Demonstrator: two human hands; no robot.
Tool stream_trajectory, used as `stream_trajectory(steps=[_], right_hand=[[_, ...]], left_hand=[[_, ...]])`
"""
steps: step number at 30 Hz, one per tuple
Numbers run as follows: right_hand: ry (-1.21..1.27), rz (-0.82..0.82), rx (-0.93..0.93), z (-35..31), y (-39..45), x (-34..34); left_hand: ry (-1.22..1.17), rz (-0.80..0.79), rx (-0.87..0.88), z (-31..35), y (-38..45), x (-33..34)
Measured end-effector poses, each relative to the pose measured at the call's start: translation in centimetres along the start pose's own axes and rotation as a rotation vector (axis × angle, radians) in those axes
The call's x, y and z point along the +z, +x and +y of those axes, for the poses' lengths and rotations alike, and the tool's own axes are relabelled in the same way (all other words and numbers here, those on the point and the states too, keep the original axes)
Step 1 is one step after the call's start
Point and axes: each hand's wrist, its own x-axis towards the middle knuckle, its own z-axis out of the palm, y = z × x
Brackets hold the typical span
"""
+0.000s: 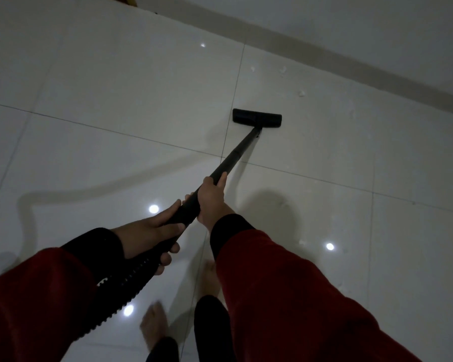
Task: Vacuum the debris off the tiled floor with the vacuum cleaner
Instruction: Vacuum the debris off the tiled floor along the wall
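Nearest the camera, 2 bare feet stand on the glossy tiles: the left foot [153,326] is blurred, the right foot [211,276] shows partly behind the right forearm. Both arms wear red sleeves with black cuffs.

A ribbed black hose [131,279] runs up from the lower left, passing beside the left sleeve, and joins the black wand [236,155] of the vacuum cleaner. The left hand [152,231] grips the wand at its lower end, just where the hose begins, fingers curled underneath and thumb lying along the top. The right hand [211,197] grips the wand a little farther up, just beyond the left, its fingers wrapped fully round the tube with the back of the hand facing up. Neither hand is open; each is closed tight on the wand.

From the hands the wand slopes away and to the right, crossing a grout line, down to the flat black floor head [256,118]. The head rests on the tiled floor [115,87], lying crosswise just right of a grout line.

Beyond the head, small white bits of debris [301,93] lie scattered on the tiles, apart from the head, with 2 more specks [283,70] nearer the wall. A few faint flecks also lie to the right of the right arm. At the far edge a pale skirting strip [324,56] runs diagonally along the base of the wall. 4 bright spots of reflected ceiling light dot the floor.
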Motion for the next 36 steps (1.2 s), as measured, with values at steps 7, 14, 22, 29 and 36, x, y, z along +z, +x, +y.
stream_trajectory(steps=[7,14,22,29,36], right_hand=[[-0.012,-0.026,-0.025,-5.1,2.7,3.7],[-0.013,0.033,-0.096,-11.7,6.5,8.3],[-0.003,0.045,-0.150,-17.7,11.5,11.0],[-0.010,0.067,-0.185,-22.3,14.8,10.2],[0.063,0.100,-0.179,-24.7,14.1,8.0]], left_hand=[[0.010,-0.002,0.020,6.0,2.8,-2.4],[0.066,-0.040,0.058,13.8,6.6,-5.3],[0.028,-0.051,0.083,20.7,10.9,-6.2],[-0.033,-0.044,0.109,24.4,14.6,-4.0],[0.022,-0.064,0.077,26.8,13.8,-1.5]])
